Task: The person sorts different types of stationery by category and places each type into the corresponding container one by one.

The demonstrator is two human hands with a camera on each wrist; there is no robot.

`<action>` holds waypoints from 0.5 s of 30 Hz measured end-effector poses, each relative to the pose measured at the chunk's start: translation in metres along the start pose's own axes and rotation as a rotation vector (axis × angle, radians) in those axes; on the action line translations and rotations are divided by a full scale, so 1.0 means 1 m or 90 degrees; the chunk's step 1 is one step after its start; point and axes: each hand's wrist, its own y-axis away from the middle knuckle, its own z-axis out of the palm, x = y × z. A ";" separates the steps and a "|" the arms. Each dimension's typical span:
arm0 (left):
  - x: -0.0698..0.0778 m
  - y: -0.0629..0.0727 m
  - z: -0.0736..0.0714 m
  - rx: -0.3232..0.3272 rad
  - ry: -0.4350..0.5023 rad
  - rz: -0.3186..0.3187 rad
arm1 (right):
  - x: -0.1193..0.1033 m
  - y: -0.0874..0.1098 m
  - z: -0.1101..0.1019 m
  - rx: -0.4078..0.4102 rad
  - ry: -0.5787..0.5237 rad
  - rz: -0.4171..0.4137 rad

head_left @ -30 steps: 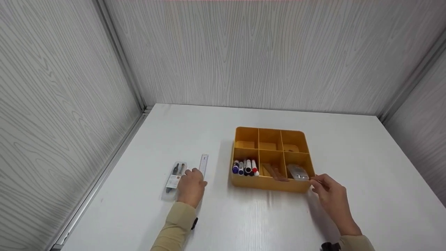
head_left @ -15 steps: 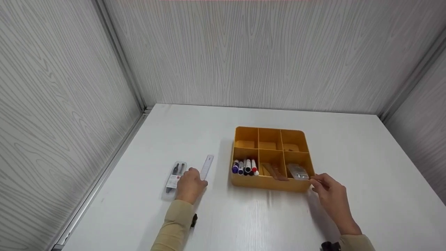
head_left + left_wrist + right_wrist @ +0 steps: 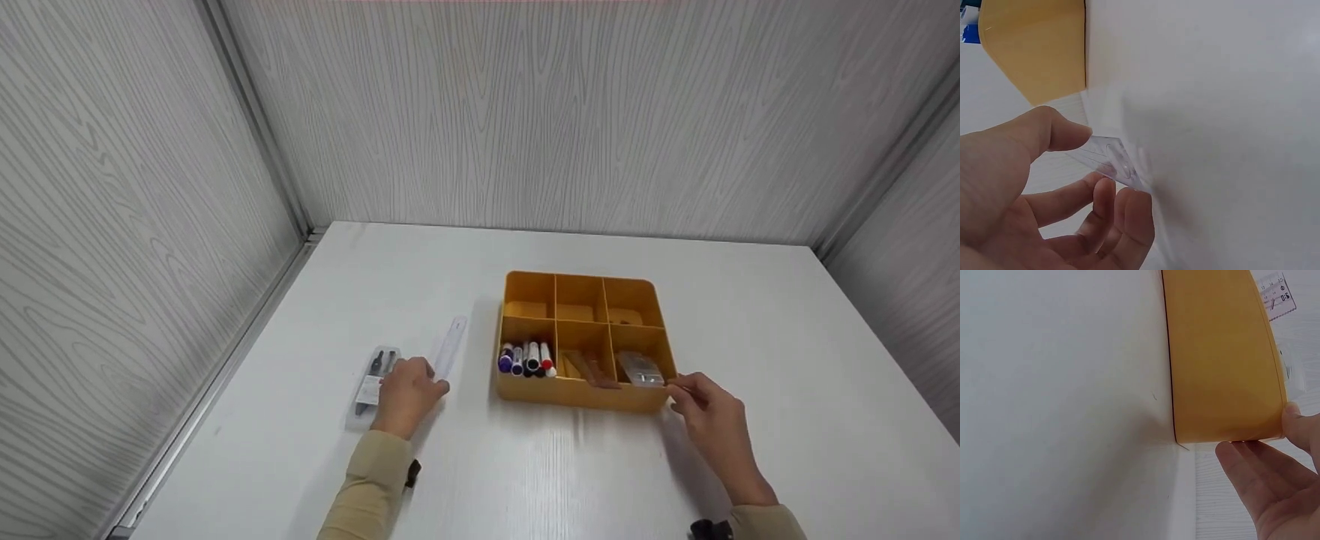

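Note:
My left hand (image 3: 409, 397) pinches a clear plastic ruler (image 3: 451, 345), its far end slanting away to the upper right over the white table. In the left wrist view, thumb and fingertips hold the near end of that ruler (image 3: 1107, 157). Just left of this hand, partly covered by it, lies a clear case with a compass (image 3: 375, 365). My right hand (image 3: 712, 424) grips the near right corner of a yellow six-compartment box (image 3: 585, 396). The right wrist view has the thumb at the rim and the fingers against the outer wall of the box (image 3: 1219, 354).
Several markers (image 3: 532, 356) fill the box's front left compartment. Clear drawing rulers (image 3: 592, 370) lean in the front middle one, and a small clear case (image 3: 641, 369) sits front right. Panel walls (image 3: 525, 112) rise behind the table and at both sides.
The ruler has swung clockwise and slid a little away and to the right in my left hand's grip. The right hand and the box have stayed put.

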 end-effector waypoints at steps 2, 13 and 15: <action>0.003 0.000 -0.003 0.008 0.009 0.007 | 0.000 0.000 0.001 0.006 0.000 -0.009; 0.037 0.002 -0.023 0.040 0.021 0.080 | 0.000 0.000 0.002 0.013 -0.004 0.001; 0.044 0.004 -0.025 0.056 0.012 0.108 | -0.001 0.000 0.002 0.009 -0.004 0.005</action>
